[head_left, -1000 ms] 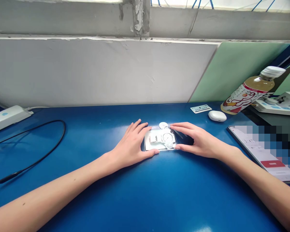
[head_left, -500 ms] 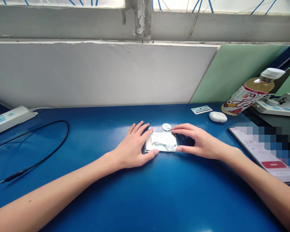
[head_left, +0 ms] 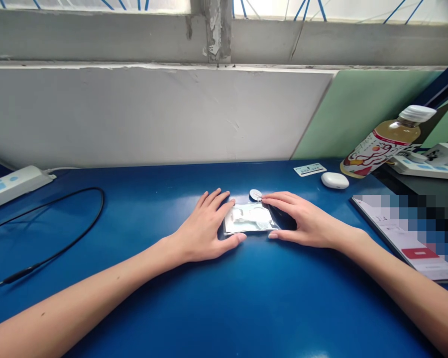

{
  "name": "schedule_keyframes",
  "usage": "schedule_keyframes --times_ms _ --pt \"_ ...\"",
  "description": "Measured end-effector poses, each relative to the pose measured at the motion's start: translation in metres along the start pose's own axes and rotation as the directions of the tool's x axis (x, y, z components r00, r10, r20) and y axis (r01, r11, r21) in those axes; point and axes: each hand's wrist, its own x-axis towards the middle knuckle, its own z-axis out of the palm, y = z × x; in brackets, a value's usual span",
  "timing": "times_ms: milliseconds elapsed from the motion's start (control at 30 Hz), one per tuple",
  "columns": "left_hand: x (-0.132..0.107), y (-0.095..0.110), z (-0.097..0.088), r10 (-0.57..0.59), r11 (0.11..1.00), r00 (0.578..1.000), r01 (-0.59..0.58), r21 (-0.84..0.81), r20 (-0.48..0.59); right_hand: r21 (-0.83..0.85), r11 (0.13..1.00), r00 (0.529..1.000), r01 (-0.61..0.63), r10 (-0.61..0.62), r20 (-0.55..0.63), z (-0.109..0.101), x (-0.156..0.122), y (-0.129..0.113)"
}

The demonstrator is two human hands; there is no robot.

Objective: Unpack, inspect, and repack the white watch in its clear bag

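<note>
A small shiny silver-white packet (head_left: 248, 219) lies on the blue table between my two hands. My left hand (head_left: 208, 226) is open over its left edge, fingers spread and thumb along the near edge. At the packet's right end is my right hand (head_left: 302, 219), also open, fingertips at the far side and thumb near the close right corner. Just beyond the packet is a small round white disc (head_left: 256, 195), which my right fingertips appear to touch. Glare hides what is printed on or inside the packet.
Behind my right hand are a printed card (head_left: 309, 169), a white earbud case (head_left: 335, 180) and a drink bottle (head_left: 390, 141). A phone-like screen (head_left: 403, 238) lies at right. A black cable (head_left: 59, 253) and a power strip (head_left: 17, 186) are at left.
My right fingers have shifted slightly left toward the round disc, and my right thumb has moved a little left and down. My left hand stays nearly still.
</note>
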Motion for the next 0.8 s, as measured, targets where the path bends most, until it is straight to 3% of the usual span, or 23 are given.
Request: schedule_keyframes --times_ms 233,433,533,600,700,800 --pt "0.0 -0.001 0.0 0.001 1.0 0.999 -0.001 0.025 0.033 -0.02 0.999 0.998 0.026 -0.027 -0.05 0.0 -0.001 0.002" --pt "0.0 -0.002 0.0 -0.004 0.999 1.0 0.004 -0.033 0.017 0.06 0.989 0.961 0.139 -0.12 -0.248 0.002 -0.001 -0.003" --pt "0.0 -0.002 0.001 0.006 0.997 1.0 -0.008 -0.077 -0.026 0.23 0.966 0.934 0.116 -0.027 -0.357 0.001 0.0 -0.008" --pt "0.001 -0.001 0.002 0.008 0.995 0.998 -0.013 -0.099 -0.055 0.364 0.93 0.924 0.054 0.091 -0.371 0.001 0.002 -0.009" --pt "0.002 0.0 0.003 -0.001 0.993 0.995 -0.011 -0.12 -0.102 0.518 0.852 0.921 -0.081 0.262 -0.288 0.0 0.004 -0.008" --pt "0.001 -0.001 0.005 -0.019 0.987 0.979 -0.014 -0.163 -0.201 0.622 0.764 0.924 -0.171 0.344 -0.169 0.002 0.006 -0.006"
